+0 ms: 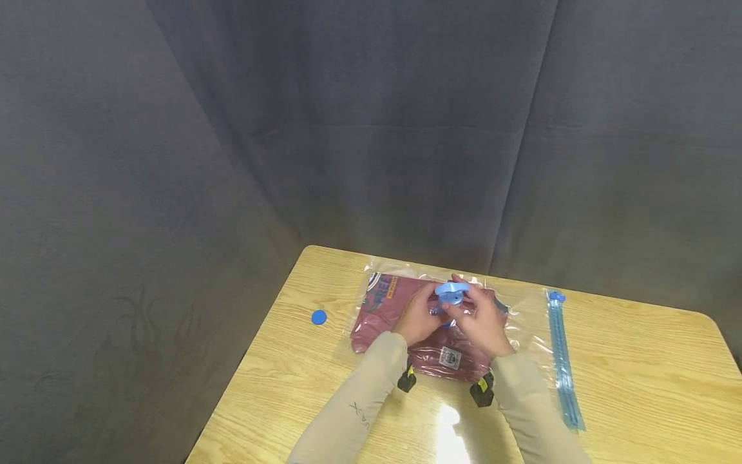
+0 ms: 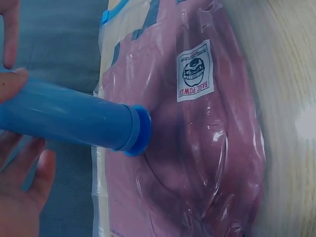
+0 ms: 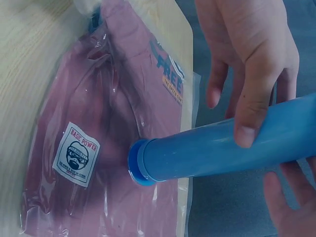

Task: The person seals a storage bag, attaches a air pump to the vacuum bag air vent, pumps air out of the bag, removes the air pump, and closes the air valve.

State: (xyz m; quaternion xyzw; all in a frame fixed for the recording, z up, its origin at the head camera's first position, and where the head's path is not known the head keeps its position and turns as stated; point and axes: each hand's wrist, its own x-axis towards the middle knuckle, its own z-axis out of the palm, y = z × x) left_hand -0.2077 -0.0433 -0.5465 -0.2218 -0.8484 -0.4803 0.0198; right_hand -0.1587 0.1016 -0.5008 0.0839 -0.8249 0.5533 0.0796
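A blue hand pump [image 1: 451, 292] stands upright on a clear plastic storage bag [image 1: 529, 322]. Its flared foot shows against the bag in both wrist views. Folded inside the bag is a maroon shirt [image 1: 400, 309] with a white printed label [image 3: 76, 154]. My left hand [image 1: 416, 319] holds the pump's tube [image 2: 74, 113] from the left, its thumb lying along the side. From the right, my right hand [image 1: 482, 321] also holds the pump near the top, just under the handle. The bag's valve is hidden beneath the foot.
A small blue round cap [image 1: 319, 317] lies on the wooden table [image 1: 643, 374] left of the bag. The bag's blue zip strip [image 1: 563, 367] runs down its right side, with a slider [image 1: 557, 296] at the far end. Grey curtains [image 1: 377, 129] hang behind and at left.
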